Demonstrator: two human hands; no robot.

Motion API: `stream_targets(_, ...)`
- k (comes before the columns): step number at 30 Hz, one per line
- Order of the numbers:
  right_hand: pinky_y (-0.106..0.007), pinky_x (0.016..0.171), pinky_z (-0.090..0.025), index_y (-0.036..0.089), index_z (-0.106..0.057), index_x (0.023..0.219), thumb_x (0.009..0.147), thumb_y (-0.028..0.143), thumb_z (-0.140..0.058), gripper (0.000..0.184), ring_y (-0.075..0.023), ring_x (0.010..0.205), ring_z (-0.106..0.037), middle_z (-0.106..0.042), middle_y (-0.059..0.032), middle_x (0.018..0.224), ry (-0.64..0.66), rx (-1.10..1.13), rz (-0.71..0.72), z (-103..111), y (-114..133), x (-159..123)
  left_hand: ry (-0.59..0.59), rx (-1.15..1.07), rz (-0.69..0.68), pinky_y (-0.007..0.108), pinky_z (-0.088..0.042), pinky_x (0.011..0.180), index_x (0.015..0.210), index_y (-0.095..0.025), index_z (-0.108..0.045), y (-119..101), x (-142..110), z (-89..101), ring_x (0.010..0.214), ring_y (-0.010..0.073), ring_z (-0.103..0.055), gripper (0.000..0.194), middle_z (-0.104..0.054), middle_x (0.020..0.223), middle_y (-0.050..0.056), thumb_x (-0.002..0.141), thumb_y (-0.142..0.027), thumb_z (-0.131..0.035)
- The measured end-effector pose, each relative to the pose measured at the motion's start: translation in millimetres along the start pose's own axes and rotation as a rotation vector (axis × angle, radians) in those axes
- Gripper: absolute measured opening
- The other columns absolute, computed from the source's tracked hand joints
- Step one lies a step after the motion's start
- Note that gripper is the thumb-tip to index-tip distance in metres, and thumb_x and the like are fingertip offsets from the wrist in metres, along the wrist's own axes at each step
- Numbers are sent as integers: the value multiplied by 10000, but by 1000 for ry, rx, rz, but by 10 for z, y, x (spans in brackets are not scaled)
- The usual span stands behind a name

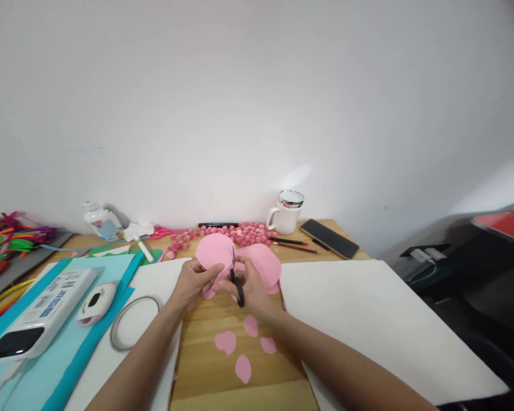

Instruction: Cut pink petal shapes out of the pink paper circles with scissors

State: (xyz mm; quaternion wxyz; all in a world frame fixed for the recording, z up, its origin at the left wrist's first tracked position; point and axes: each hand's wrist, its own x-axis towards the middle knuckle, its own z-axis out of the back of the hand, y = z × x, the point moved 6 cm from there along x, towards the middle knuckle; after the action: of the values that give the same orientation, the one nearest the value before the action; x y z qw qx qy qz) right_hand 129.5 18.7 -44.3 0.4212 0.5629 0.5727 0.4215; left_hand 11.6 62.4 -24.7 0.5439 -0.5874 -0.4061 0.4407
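Observation:
My left hand (196, 278) pinches the lower edge of a round pink paper piece (214, 251), held up over the wooden table. In my right hand (253, 285) is a pair of black-handled scissors (237, 285), its blades pointing up along the right edge of that paper. Behind the right hand lies more rounded pink paper (265, 264). Below the hands, several small pink paper petals (243, 369) are scattered on the wood (209, 377). Part of the scissor handles is hidden by the right fingers.
Many small pink rolled pieces (248, 233) lie along the wall beside a white mug (286, 214). Pencils (293, 245) and a phone (330, 238) are at the back right. White boards (368, 319) flank the wood; a tape roll (133, 322) and a white device (47, 308) sit left.

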Motion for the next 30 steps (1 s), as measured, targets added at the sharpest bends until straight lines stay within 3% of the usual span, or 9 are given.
stream_targets(16, -185, 417, -308, 181, -429, 1036, 654, 313, -741, 511, -69, 427, -410, -460, 118, 515, 19, -54, 3, 23, -46, 18, -27, -31, 0, 183, -215, 343, 432, -158, -434, 12, 16, 29, 311, 30, -290, 417, -367, 317, -78, 606, -369, -749)
stream_targets(20, -174, 395, -295, 179, -433, 1037, 671, 333, -729, 495, -62, 408, -397, -486, 111, 501, 6, -49, 16, 29, -63, 24, 22, -76, -10, 180, -252, 329, 483, -160, -462, 8, 16, 0, 289, 37, -310, 380, -398, 319, -74, 663, -379, -716)
stream_targets(25, -169, 389, -306, 178, -415, 1028, 635, 357, -753, 549, -61, 395, -406, -526, 99, 498, 3, -41, -23, 14, -40, 5, 76, -167, -16, 178, -277, 308, 586, -153, -545, 8, 18, -40, 284, 52, -356, 286, -486, 375, -57, 693, -366, -704)
stream_targets(30, -180, 389, -321, 186, -405, 1025, 604, 397, -768, 595, -74, 390, -423, -492, 110, 480, 5, -20, -46, -6, -28, -17, 23, -132, -7, 169, -271, 323, 522, -155, -499, 16, 14, -11, 286, 40, -325, 351, -425, 322, -71, 670, -377, -726)
